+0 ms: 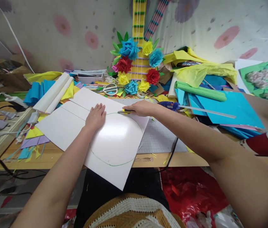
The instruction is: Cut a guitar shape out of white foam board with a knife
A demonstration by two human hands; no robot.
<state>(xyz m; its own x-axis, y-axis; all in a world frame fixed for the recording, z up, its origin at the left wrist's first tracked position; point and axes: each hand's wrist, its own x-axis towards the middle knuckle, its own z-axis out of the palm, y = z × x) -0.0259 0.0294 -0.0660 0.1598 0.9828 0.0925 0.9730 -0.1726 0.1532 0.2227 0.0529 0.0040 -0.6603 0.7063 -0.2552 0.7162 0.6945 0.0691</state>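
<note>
A large white board [115,142] lies at an angle on the table, its near corner jutting past the front edge. A round outline is drawn on it, partly in green, and two straight dark lines run across its left part. My left hand [96,116] rests flat on the board with its fingers stretched out, just left of the outline. In my closed right hand [141,108] is a yellow and black utility knife [126,111], its blade pointing left at the top of the outline. Part of the knife's handle is hidden by the fingers.
Under the board lies a grey cutting mat [164,136]. Behind it stands a yellow paper guitar [140,65] with paper flowers, near scissors [110,89]. To the right are a blue glue gun [168,105], blue sheets [231,107] and a red cup [258,144]. Cables [12,133] crowd the left.
</note>
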